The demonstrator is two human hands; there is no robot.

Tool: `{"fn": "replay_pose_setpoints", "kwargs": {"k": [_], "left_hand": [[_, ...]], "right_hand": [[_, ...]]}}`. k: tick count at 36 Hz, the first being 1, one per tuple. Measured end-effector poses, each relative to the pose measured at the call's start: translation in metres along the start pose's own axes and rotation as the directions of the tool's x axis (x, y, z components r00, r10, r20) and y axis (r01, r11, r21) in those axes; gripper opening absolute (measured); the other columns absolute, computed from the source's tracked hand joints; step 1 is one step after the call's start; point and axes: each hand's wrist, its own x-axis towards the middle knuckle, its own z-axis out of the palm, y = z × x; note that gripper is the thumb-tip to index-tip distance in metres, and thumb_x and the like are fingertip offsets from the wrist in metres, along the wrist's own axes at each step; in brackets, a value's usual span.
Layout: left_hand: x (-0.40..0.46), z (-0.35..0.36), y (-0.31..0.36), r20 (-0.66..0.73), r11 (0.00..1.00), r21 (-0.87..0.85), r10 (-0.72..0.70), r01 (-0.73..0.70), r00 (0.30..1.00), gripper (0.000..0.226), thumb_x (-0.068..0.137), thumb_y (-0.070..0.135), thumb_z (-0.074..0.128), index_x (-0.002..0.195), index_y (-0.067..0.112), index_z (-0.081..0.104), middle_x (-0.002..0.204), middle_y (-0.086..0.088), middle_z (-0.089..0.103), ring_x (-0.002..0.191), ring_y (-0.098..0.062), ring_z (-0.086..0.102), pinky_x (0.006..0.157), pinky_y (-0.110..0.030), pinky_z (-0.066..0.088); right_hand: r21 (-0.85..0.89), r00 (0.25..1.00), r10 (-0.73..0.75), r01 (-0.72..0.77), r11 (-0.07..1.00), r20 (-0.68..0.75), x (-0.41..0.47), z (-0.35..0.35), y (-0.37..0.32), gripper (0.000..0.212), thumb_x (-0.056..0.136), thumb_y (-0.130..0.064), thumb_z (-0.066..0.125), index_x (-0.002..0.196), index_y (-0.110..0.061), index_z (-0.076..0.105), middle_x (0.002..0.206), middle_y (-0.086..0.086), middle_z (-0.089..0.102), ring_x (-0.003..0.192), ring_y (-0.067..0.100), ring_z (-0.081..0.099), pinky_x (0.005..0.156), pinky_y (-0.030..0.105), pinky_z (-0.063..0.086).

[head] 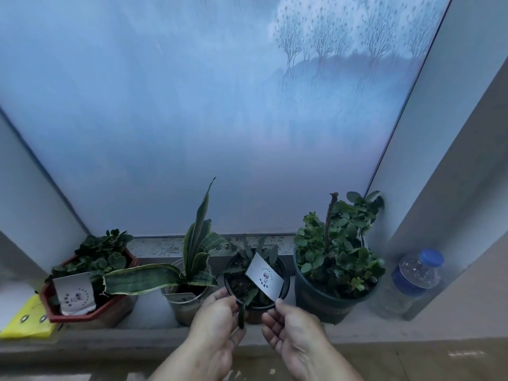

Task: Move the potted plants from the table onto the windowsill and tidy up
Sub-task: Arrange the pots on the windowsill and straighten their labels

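Several potted plants stand in a row on the windowsill. From the left: a red angular pot with a white card in it, a metal pot with a striped long-leaved plant, a small black pot, and a dark green pot with a leafy bush. My left hand grips the small black pot's near rim and a drooping leaf. My right hand pinches the lower corner of a white label card that stands tilted over that pot.
A frosted window with a tree print rises behind the pots. A clear plastic bottle with a blue cap stands at the sill's right end against the wall. A yellow cloth or bag lies at the left end. Wooden flooring shows below the sill.
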Motion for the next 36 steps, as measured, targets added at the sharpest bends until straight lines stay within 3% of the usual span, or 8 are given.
{"fn": "replay_pose_setpoints", "kwargs": {"k": [5,7,12,17,20,24,29,36], "left_hand": [[0.008,-0.002,-0.004,-0.051,0.998,-0.058,0.017,-0.02,0.999,0.022,0.098,0.022,0.054,0.118,0.023,0.062,0.112,-0.002,0.073,0.102,-0.02,0.066,0.089,-0.041,0.042],[0.006,0.002,-0.01,-0.027,0.999,-0.038,0.005,-0.006,1.0,0.022,0.095,0.033,0.06,0.112,0.019,0.066,0.108,0.0,0.074,0.102,-0.021,0.066,0.091,-0.042,0.041],[0.001,0.011,-0.029,0.035,1.0,-0.023,-0.008,0.009,0.999,0.011,0.094,0.015,0.065,0.102,0.007,0.065,0.086,-0.011,0.077,0.091,-0.026,0.066,0.09,-0.047,0.047],[0.012,0.009,-0.027,-0.048,1.0,-0.016,0.005,-0.006,0.999,0.006,0.097,0.008,0.06,0.096,0.002,0.06,0.081,-0.014,0.068,0.072,-0.023,0.068,0.069,-0.035,0.056],[0.015,0.005,-0.024,-0.076,0.998,-0.043,0.041,-0.045,0.996,0.007,0.098,0.01,0.058,0.094,0.005,0.059,0.082,-0.014,0.066,0.074,-0.024,0.066,0.067,-0.035,0.055],[0.013,0.01,-0.025,-0.089,0.993,-0.099,0.057,-0.066,0.994,0.009,0.101,0.014,0.053,0.1,0.007,0.058,0.093,-0.014,0.069,0.079,-0.024,0.066,0.071,-0.037,0.055],[0.012,0.009,-0.027,-0.06,0.994,-0.082,0.061,-0.066,0.996,0.008,0.1,0.01,0.055,0.095,0.004,0.057,0.077,-0.012,0.068,0.065,-0.02,0.067,0.067,-0.036,0.057],[0.024,0.0,-0.019,-0.138,0.985,-0.132,0.092,-0.11,0.986,0.012,0.1,0.013,0.054,0.097,0.004,0.061,0.084,-0.013,0.064,0.069,-0.02,0.058,0.063,-0.035,0.054]], "right_hand": [[-0.127,0.999,-0.04,0.041,0.991,0.012,-0.003,-0.001,0.002,0.015,0.098,-0.017,0.062,0.098,-0.003,0.066,0.085,0.012,0.07,0.073,0.023,0.068,0.062,0.035,0.056],[-0.151,0.994,-0.112,0.107,0.983,-0.02,-0.001,-0.002,-0.002,0.016,0.098,-0.022,0.063,0.099,-0.007,0.067,0.095,0.012,0.073,0.08,0.024,0.07,0.067,0.037,0.058],[-0.135,0.979,-0.19,0.18,0.974,-0.066,0.004,-0.003,-0.007,0.012,0.099,-0.013,0.06,0.091,-0.005,0.063,0.074,0.011,0.066,0.067,0.021,0.064,0.076,0.042,0.059],[-0.117,0.99,-0.139,0.134,0.984,-0.036,0.003,-0.001,-0.002,0.014,0.099,-0.01,0.058,0.087,-0.004,0.061,0.068,0.01,0.062,0.061,0.02,0.062,0.063,0.036,0.056],[-0.148,0.995,-0.1,0.1,0.984,0.004,0.002,-0.002,-0.002,0.012,0.098,-0.013,0.06,0.094,-0.004,0.065,0.074,0.01,0.065,0.064,0.02,0.064,0.066,0.036,0.059],[-0.162,0.986,-0.164,0.157,0.974,-0.032,0.007,-0.005,-0.007,0.011,0.097,-0.018,0.063,0.096,-0.007,0.065,0.086,0.011,0.07,0.07,0.021,0.066,0.073,0.04,0.06],[-0.131,0.99,-0.138,0.136,0.982,-0.004,0.008,-0.007,-0.009,0.008,0.098,-0.007,0.059,0.092,-0.003,0.062,0.07,0.01,0.06,0.06,0.018,0.06,0.063,0.035,0.059],[-0.184,0.997,-0.051,0.062,0.981,0.065,-0.002,-0.002,0.001,0.012,0.097,-0.011,0.063,0.091,-0.001,0.066,0.067,0.011,0.068,0.057,0.02,0.065,0.067,0.039,0.062]]}}
